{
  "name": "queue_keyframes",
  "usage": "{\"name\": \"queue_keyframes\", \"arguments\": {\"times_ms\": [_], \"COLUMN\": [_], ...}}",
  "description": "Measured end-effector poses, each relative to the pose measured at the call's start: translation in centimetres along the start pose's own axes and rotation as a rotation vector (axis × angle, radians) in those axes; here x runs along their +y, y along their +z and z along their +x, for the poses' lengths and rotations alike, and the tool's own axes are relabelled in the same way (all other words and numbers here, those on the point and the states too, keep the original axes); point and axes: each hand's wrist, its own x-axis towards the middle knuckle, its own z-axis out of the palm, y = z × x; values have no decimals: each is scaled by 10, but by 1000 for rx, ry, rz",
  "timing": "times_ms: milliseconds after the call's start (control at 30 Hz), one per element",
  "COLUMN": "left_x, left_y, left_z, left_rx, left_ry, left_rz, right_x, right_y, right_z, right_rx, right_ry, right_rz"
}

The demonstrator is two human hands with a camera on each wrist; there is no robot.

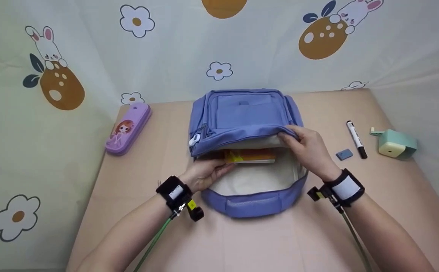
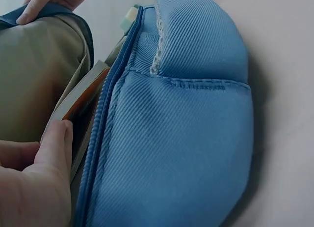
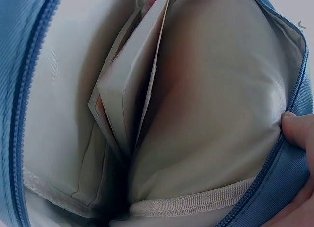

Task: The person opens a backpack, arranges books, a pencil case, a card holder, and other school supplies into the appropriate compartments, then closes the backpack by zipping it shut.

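Observation:
A blue backpack (image 1: pixel 244 111) lies on the table with its zipped main compartment gaping toward me, pale lining (image 3: pixel 211 89) showing inside. My left hand (image 1: pixel 206 173) reaches in at the left side and grips a book (image 1: pixel 255 155) with an orange and yellow cover. In the left wrist view the thumb and fingers are on either side of the book's edge (image 2: pixel 81 92). The right wrist view shows thinner book edges (image 3: pixel 100 109) beside a thick one. My right hand (image 1: pixel 311 151) pinches the zippered rim of the upper flap at the right and holds it up.
A purple pencil case (image 1: pixel 128 128) with a cartoon girl lies at the left. On the right are a blue-grey eraser (image 1: pixel 344 154), a black-and-white marker (image 1: pixel 356 139) and a green-and-cream pencil sharpener (image 1: pixel 396 143) with a crank. Patterned cloth (image 1: pixel 174 56) hangs around the table.

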Motion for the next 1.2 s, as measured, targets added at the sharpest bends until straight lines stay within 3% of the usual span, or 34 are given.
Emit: {"name": "queue_keyframes", "arguments": {"times_ms": [200, 333, 400, 500, 667, 733, 800, 867, 900, 967, 1033, 1100, 1133, 1200], "left_x": [-1, -1, 1, 7, 18, 23, 31, 40, 44, 53, 60, 63, 63, 61], "left_y": [-3, -5, -3, -3, 0, 6, 15, 24, 28, 33, 34, 31, 27, 20], "left_z": [6, -3, -10, -24, -57, -71, -83, -92, -96, -98, -95, -87, -82, -71], "left_rx": [8, -44, -77, -119, -249, -314, -369, -387, -385, -357, -279, -170, -123, -74], "left_ry": [32, 67, 89, 87, 54, 75, 140, 247, 313, 515, 730, 869, 905, 888], "left_rz": [-82, -38, 29, 239, 845, 1000, 1050, 1013, 984, 1011, 1147, 1335, 1427, 1542], "right_x": [-3, -4, -5, -5, -3, -2, -2, -2, -1, 0, 1, 2, 3, 3], "right_y": [2, 3, 3, 2, 2, 2, 2, 1, 1, 2, 2, 2, 2, 2], "right_z": [0, 0, 0, 1, -1, -1, -2, -2, -2, -2, -4, -6, -7, -9], "right_rx": [-1, -9, -11, -13, -24, -28, -32, -33, -33, -31, -25, -20, -20, -29], "right_ry": [-1, 1, 1, 5, 14, 18, 23, 22, 20, 13, 2, -3, -3, 1], "right_rz": [-6, -4, -5, -5, -2, -2, -7, -10, -12, -19, -29, -36, -39, -42]}}
